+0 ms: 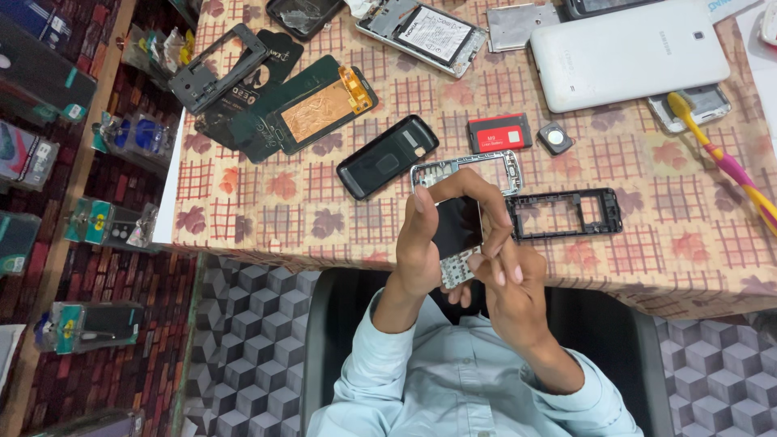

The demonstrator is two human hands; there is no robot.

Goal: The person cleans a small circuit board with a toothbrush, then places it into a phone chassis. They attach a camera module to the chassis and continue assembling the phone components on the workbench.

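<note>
My left hand (422,247) and right hand (510,279) together clamp one keypad phone (457,239), fingers closed around its edges. Far side on the table (243,226): two empty frames, one silver (465,168), one black (564,214).

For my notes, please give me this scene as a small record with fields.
left hand: grips the keypad phone by its side
right hand: fingers on the phone's other side
surface: table with checked cloth
beyond the hands: silver phone frame, black phone frame, black back cover, red battery
far side: white tablet, toothbrush
</note>
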